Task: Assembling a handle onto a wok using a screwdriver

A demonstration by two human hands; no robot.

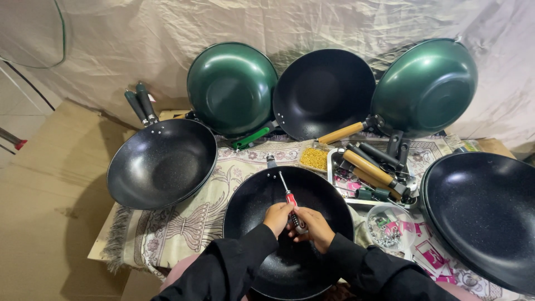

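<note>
Centrally: both hands over black wok [262, 206].
Left hand [277, 217], right hand [315, 226] pinching red-handled screwdriver [291, 200]; tray of handles [372, 170], yellow screws box [314, 158], pink-white packets [430, 256] rightward.

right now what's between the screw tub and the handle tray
Nothing: in the head view the tub of yellow screws sits right against the handle tray, no gap.

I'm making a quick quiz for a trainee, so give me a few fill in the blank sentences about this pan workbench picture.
1. Both hands, the left hand and the right hand, meet over a black pan and hold a ____ with a red handle.
2. The two pans leaning bottom-out against the backdrop, left and right, are coloured ____.
3. The small tray beside the loose handles holds ____ coloured small parts.

Missing words: screwdriver; green; yellow
</note>
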